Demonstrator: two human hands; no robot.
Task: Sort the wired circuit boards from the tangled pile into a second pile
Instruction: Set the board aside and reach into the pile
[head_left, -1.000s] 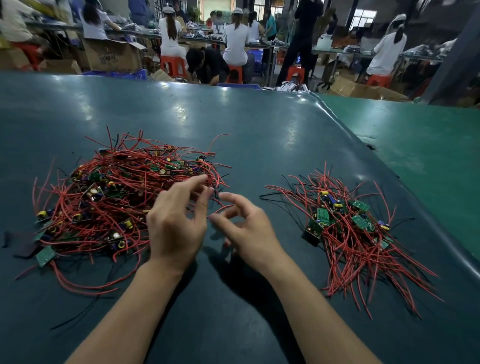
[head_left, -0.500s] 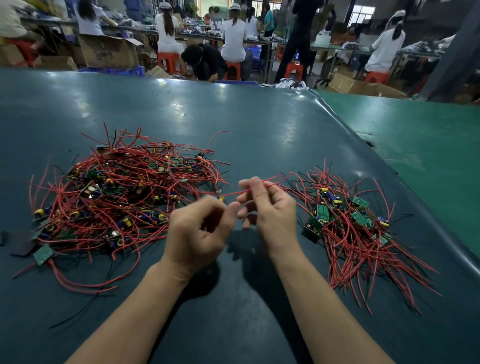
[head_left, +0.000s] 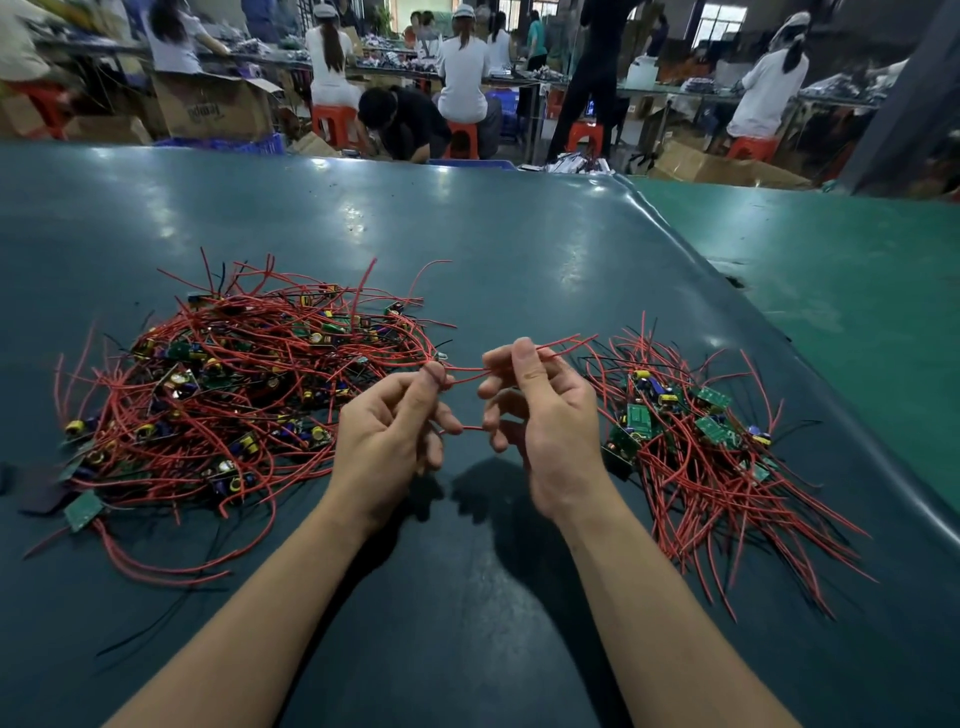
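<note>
A large tangled pile (head_left: 218, 395) of small green circuit boards with long red wires lies on the left of the dark table. A smaller second pile (head_left: 696, 447) lies on the right. Between them, above the table, my left hand (head_left: 387, 441) pinches red wires (head_left: 467, 370) that still run back into the tangled pile. My right hand (head_left: 545, 421) grips the same wires a little further right, with their free ends sticking out past its fingers toward the second pile. The board on these wires is hidden by my fingers.
The dark green table (head_left: 467, 249) ends at a raised curved edge on the right, beside a lighter green surface (head_left: 831, 291). A loose green board (head_left: 83, 510) lies at the big pile's near left. Beyond the far edge, seated workers, red stools and cardboard boxes.
My hands left the edge of the tangled pile, closed on red wires and lifted them. The wires are now stretched between both hands, a little higher than half a second ago.
</note>
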